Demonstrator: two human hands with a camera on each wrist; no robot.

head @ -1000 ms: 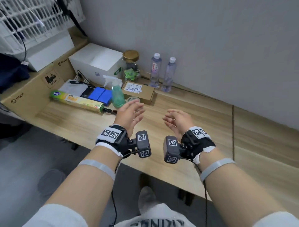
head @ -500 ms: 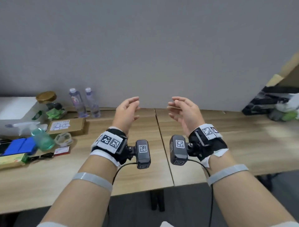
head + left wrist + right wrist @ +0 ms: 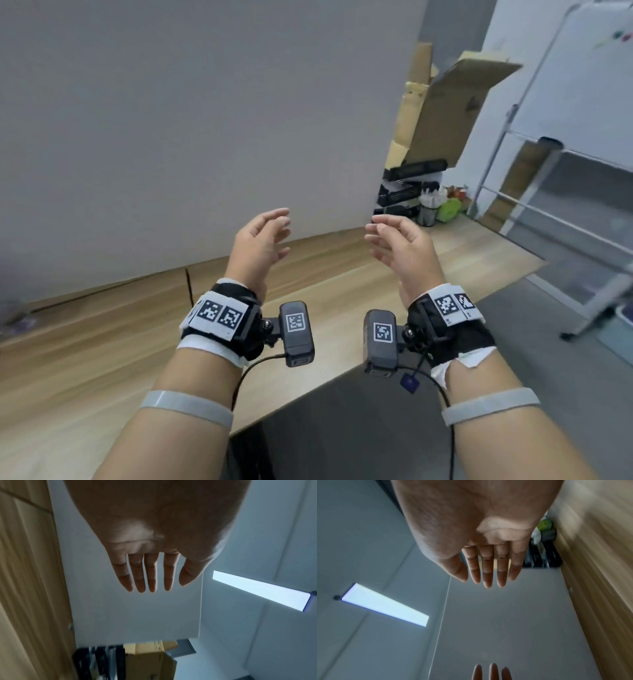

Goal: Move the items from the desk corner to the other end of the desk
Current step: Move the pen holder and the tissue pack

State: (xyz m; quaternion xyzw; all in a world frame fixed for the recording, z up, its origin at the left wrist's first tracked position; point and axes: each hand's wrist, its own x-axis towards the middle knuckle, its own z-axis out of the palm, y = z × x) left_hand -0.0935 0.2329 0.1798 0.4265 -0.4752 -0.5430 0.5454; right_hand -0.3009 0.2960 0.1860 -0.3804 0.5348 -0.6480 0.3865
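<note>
- Left hand (image 3: 262, 245) raised above the desk (image 3: 102, 342), palm turned inward, fingers (image 3: 150, 574) nearly straight and slightly spread; it holds nothing.
- Right hand (image 3: 399, 245) at the same height, palm facing the left one, fingers (image 3: 487, 566) relaxed and close together; also holding nothing. A clear gap lies between the two palms.
- Task items: not identifiable in any view. Only a blurred patch (image 3: 17, 322) shows at the far left edge of the head view; cannot tell what it is.
- Desk: light wood, back edge against a plain grey wall (image 3: 205, 120). A seam (image 3: 187, 284) divides the top into two panels. The front edge runs diagonally below the wrists, with dark floor (image 3: 342, 428) beyond it.
- Wood beneath and ahead of both hands is bare up to the far right end.
- Far right end: stacked black trays (image 3: 404, 192), a mesh pen cup (image 3: 426, 210), a green object (image 3: 450, 207) just beside it, and an open cardboard box (image 3: 445, 102) rising behind.
- Right of the desk: a whiteboard on a metal stand (image 3: 565, 120), standing on the floor.
- Wrist views: a ceiling light strip (image 3: 260, 589), slightly motion-blurred.
</note>
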